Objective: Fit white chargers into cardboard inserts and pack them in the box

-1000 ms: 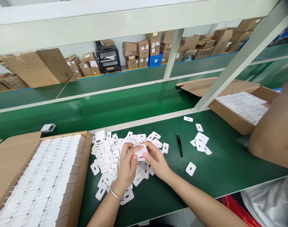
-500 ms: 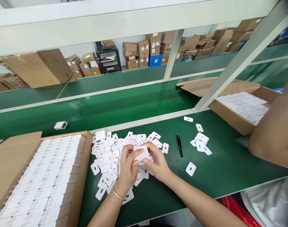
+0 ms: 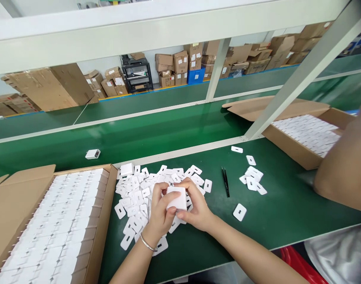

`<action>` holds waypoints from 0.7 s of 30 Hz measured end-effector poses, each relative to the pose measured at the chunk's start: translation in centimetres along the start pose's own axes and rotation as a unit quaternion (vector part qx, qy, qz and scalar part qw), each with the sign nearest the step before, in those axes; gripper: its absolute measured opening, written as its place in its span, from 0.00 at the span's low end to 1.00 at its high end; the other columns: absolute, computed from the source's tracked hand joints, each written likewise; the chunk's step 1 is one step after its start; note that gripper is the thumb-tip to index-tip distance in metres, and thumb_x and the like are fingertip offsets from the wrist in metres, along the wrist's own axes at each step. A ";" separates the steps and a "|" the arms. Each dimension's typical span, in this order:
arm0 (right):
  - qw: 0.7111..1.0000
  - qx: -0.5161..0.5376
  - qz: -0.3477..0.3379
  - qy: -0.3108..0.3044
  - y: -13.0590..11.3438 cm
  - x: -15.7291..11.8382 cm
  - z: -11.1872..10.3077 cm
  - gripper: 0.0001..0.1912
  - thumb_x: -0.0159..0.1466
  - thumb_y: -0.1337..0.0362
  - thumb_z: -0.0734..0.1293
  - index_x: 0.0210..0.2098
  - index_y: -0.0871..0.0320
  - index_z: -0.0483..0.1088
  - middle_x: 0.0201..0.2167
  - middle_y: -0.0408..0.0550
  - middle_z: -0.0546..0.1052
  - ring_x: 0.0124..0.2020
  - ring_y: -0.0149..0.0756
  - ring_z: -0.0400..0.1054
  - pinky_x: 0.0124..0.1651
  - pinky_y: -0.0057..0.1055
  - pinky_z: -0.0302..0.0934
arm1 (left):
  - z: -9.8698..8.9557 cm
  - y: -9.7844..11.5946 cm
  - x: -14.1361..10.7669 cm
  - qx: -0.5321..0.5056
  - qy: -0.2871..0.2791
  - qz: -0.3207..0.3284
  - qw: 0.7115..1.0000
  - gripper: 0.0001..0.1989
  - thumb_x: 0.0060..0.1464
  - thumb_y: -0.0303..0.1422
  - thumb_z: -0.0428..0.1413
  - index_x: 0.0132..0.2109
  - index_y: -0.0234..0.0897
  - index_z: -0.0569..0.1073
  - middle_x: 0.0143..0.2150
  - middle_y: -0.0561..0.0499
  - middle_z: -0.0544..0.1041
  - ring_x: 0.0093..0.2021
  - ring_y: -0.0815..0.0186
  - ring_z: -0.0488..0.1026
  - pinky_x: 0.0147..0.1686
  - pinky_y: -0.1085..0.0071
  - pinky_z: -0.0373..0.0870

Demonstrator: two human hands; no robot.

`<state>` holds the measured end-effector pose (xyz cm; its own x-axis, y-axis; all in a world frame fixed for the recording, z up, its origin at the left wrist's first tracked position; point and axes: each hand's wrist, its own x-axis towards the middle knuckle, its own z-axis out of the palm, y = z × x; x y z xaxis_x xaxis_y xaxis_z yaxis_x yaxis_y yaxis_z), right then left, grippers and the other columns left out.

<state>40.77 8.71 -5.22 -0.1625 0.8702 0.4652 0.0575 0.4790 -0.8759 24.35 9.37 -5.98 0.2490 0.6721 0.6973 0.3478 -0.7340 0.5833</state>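
Between my two hands is a small white plug charger [image 3: 177, 198], with its smooth flat side facing up. My left hand [image 3: 162, 205] is closed on its left side, the thumb at the near edge. My right hand [image 3: 196, 207] grips the right side with fingers and thumb. Below and around both hands lies a loose pile of flat white cover plates [image 3: 136, 197], each with a small slot. Another white charger [image 3: 127, 169] rests at the pile's far left edge.
On the left stands an open carton [image 3: 90, 252] with rows of white chargers. Black tweezers [image 3: 225, 182] and several loose plates [image 3: 251, 183] lie to the right. A co-worker's arm [image 3: 343, 169] is beside another carton [image 3: 299, 150]. A charger [image 3: 93, 154] sits on the green belt [image 3: 156, 132].
The held charger has tipped, so its slotted near side no longer shows. On the belt, the lone charger has moved to the right.
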 end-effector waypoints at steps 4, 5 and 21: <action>1.000 0.004 0.017 -0.016 0.0 0.1 -0.1 0.27 0.60 0.41 0.74 0.49 0.50 0.68 0.41 0.47 0.70 0.41 0.43 0.68 0.43 0.40 0.64 | 0.2 0.3 0.1 0.018 0.031 -0.004 0.999 0.18 0.72 0.47 0.42 0.54 0.47 0.72 0.46 0.48 0.65 0.43 0.61 0.67 0.40 0.61 0.70; 1.000 0.008 0.020 -0.016 0.0 0.1 -0.1 0.26 0.61 0.42 0.74 0.49 0.50 0.69 0.41 0.47 0.70 0.41 0.43 0.68 0.43 0.39 0.64 | 0.2 0.3 0.0 0.014 0.035 -0.005 0.999 0.19 0.71 0.47 0.42 0.54 0.48 0.72 0.46 0.48 0.65 0.42 0.61 0.67 0.40 0.62 0.70; 0.947 -0.247 -0.205 -0.012 1.5 0.1 -1.0 0.37 0.64 0.70 0.69 0.69 0.41 0.58 0.56 0.55 0.62 0.53 0.50 0.66 0.50 0.51 0.71 | -1.3 4.2 2.3 0.041 -0.065 -0.163 0.984 0.33 0.58 0.32 0.62 0.67 0.40 0.59 0.63 0.39 0.72 0.62 0.51 0.72 0.60 0.50 0.72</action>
<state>41.85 9.65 -6.29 -0.2930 0.6000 0.7444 0.4369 0.7766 -0.4539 25.25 7.68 -1.39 0.2238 0.8811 0.4167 0.4991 -0.4708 0.7274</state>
